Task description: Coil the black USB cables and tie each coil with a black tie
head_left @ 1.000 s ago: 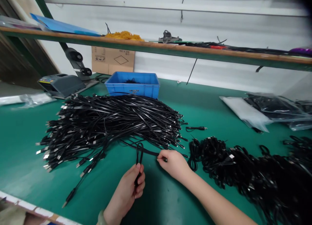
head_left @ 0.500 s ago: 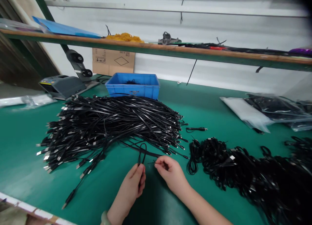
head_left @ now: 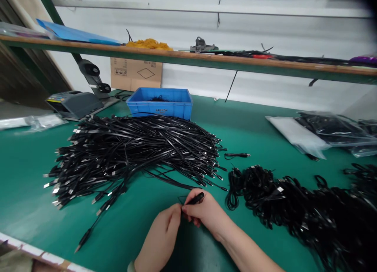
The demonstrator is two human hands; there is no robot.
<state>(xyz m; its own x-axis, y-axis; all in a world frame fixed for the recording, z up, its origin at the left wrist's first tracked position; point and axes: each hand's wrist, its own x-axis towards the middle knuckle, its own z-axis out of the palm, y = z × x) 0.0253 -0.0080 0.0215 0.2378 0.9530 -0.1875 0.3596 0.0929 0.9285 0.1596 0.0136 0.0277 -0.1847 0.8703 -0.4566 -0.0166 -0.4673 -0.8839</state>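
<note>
Right hand (head_left: 204, 213) pinches black cable plug (head_left: 196, 198) between thumb and fingers. Left hand (head_left: 159, 238) closed, fingers touching right hand; anything inside it hidden. Thin cable loop (head_left: 182, 199) just beside fingers. Both hands over green surface (head_left: 123, 240), near pile of black flat USB cables (head_left: 132, 150). Coiled black cables (head_left: 282, 201) at right. Blue plastic crate (head_left: 159, 106) behind pile.
</note>
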